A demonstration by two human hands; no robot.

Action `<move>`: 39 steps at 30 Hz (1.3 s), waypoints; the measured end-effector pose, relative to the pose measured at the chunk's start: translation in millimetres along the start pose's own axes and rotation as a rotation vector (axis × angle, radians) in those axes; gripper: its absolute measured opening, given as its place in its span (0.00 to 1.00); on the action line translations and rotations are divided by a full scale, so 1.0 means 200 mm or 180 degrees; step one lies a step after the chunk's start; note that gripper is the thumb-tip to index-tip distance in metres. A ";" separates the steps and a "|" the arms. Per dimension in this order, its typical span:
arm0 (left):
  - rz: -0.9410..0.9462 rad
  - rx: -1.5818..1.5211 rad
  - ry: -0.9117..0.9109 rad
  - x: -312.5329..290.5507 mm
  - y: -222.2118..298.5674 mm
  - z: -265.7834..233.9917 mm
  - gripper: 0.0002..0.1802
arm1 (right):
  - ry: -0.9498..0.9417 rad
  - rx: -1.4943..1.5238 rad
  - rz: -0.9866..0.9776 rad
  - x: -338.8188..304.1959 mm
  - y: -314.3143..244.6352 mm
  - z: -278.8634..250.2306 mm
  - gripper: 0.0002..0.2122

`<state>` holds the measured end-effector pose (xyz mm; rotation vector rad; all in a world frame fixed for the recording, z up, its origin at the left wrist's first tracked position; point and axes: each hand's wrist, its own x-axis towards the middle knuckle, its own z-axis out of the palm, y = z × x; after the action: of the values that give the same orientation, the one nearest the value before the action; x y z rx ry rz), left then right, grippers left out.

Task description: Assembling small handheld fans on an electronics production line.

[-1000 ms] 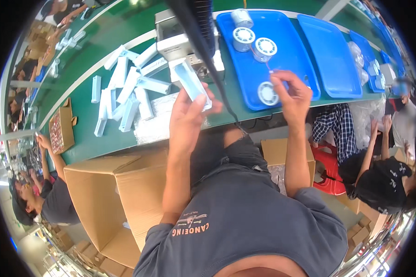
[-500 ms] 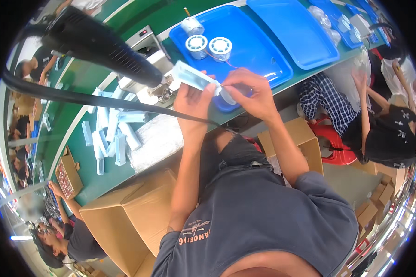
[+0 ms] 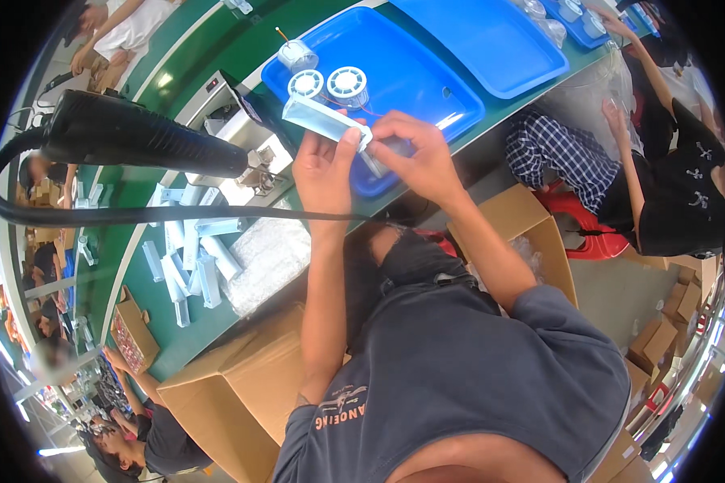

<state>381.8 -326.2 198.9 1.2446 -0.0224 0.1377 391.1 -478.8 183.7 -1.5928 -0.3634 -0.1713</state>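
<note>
My left hand (image 3: 324, 169) is closed around a long, pale blue plastic housing (image 3: 321, 117), thumb pressed near its right end. The housing slants down to the right over the edge of a blue tray (image 3: 447, 84). At that right end my right hand (image 3: 417, 154) pinches with thumb and forefinger. What sits between those fingertips is too small to make out. A translucent part (image 3: 376, 163) hangs just below them, partly covered by the hand. Beyond the housing, two round parts with white slotted tops (image 3: 347, 82) stand in the tray, beside a clear cylinder (image 3: 298, 55) with a thin wire.
A black tool (image 3: 149, 138) with a metal tip and a cable (image 3: 217, 213) stretches across the left side. Several pale blue housings (image 3: 192, 241) lie piled on the green table near bubble wrap (image 3: 274, 262). Cardboard boxes (image 3: 242, 386) stand below; co-workers sit on both sides.
The whole view has shifted, so the table and trays appear further left. Both hands stay at the housing, my right fingers now tighter against its end.
</note>
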 end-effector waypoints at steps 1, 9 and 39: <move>-0.0004 0.0000 0.0015 0.00 0.00 0.00 0.23 | 0.0041 0.0018 -0.0120 -0.01 0.03 0.00 0.05; 0.0193 0.1275 -0.0735 0.01 -0.02 -0.08 0.21 | -0.0242 -0.0579 -0.0010 0.07 -0.15 -0.09 0.19; 0.0810 0.2180 -0.1021 0.05 -0.05 -0.07 0.34 | 0.0114 -0.1386 -0.0451 0.01 -0.09 -0.10 0.18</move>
<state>391.6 -315.0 186.2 1.9364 -0.4436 0.1718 388.7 -497.4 202.9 -1.9897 -0.4314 -0.4089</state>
